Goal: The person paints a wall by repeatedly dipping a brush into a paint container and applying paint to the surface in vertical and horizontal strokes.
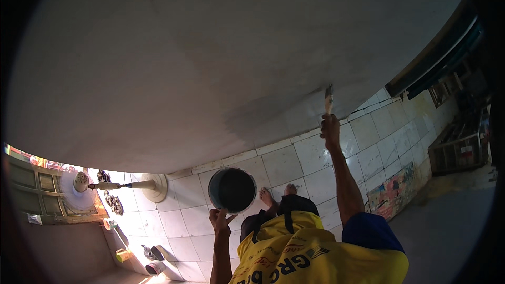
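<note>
While the right hand (330,130) stretches overhead, clamped on a paintbrush (329,98) touching the grey wall (210,63), the left hand (220,221) grips a round paint pail (232,190) above open tiled floor (294,163).

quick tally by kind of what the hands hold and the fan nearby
paintbrush, in the right hand, on the wall: 1
round paint pot, held by the left hand: 1
pedestal fan on the tiled floor: 1
total: 3
</note>
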Demonstrator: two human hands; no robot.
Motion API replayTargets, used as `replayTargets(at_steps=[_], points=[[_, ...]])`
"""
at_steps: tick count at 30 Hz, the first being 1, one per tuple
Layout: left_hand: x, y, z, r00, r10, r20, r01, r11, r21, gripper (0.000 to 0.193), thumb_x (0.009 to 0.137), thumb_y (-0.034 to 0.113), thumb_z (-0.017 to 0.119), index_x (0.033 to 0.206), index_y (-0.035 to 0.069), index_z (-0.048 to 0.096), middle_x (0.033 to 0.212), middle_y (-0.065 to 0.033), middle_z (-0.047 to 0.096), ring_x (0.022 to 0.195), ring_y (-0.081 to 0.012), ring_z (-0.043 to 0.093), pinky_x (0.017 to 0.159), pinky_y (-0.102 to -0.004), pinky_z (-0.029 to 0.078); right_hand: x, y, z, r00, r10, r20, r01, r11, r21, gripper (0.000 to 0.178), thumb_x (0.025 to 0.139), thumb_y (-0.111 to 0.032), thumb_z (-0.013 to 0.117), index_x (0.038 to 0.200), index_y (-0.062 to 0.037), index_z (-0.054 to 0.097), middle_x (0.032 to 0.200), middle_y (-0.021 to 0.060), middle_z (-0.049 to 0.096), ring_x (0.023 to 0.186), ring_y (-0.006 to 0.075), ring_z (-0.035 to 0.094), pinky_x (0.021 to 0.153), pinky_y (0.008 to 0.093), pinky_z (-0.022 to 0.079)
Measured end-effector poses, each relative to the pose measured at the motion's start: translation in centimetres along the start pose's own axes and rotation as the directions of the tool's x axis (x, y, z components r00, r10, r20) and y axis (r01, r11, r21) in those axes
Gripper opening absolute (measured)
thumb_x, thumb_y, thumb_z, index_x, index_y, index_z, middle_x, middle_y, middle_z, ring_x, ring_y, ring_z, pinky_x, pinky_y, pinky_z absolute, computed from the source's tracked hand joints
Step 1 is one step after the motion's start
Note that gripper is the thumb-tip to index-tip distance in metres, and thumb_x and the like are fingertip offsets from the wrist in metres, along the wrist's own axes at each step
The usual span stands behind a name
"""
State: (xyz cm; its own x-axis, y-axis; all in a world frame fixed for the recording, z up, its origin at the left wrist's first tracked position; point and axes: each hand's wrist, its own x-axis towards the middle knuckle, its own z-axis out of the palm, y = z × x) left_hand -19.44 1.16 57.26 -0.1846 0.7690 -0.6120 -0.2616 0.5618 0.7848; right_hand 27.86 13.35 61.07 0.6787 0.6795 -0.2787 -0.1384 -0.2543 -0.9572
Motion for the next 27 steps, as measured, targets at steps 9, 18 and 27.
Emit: replayTargets(at_steps=[9, 18, 27], points=[[0.5, -1.0, 1.4, 0.999, 0.028, 0.043, -0.029, 0.999, 0.024, 0.026, 0.083, 0.013, 0.063, 0.091, 0.001, 0.041, 0.084, -0.0091, 0.050, 0.076, -0.0202, 0.061, 0.073, -0.0486, 0.062, -7.0, 6.3, 13.7, 0.844, -0.324, 0.428, 0.476, 0.820, -0.317, 0.021, 0.094, -0.025, 0.056, 0.091, -0.0051, 0.050, 0.063, 0.0021, 0.052, 0.051, 0.0111, 0.051, 0.045, 0.0301, 0.042], [-1.6, -2.4, 5.1, 0.998, 0.052, 0.028, -0.053, 0.998, 0.044, 0.030, 0.085, 0.017, 0.064, 0.095, 0.000, 0.041, 0.094, -0.0166, 0.054, 0.088, -0.0276, 0.064, 0.074, -0.0457, 0.061, 6.6, 1.2, -6.3, 0.808, -0.480, 0.342, 0.588, 0.686, -0.429, 0.020, 0.092, -0.022, 0.055, 0.092, -0.0022, 0.058, 0.069, 0.0139, 0.059, 0.056, 0.0264, 0.056, 0.053, 0.0404, 0.043], [-5.6, -4.8, 12.9, 0.997, 0.065, -0.050, -0.067, 0.997, -0.041, 0.039, 0.079, 0.022, 0.067, 0.095, -0.001, 0.041, 0.090, -0.0142, 0.050, 0.085, -0.0274, 0.062, 0.074, -0.0473, 0.061, 11.6, 5.6, -12.6, 0.798, -0.603, -0.002, 0.501, 0.666, -0.553, 0.026, 0.098, -0.022, 0.048, 0.098, 0.0033, 0.053, 0.075, 0.0184, 0.057, 0.067, 0.0266, 0.057, 0.059, 0.0406, 0.044]])
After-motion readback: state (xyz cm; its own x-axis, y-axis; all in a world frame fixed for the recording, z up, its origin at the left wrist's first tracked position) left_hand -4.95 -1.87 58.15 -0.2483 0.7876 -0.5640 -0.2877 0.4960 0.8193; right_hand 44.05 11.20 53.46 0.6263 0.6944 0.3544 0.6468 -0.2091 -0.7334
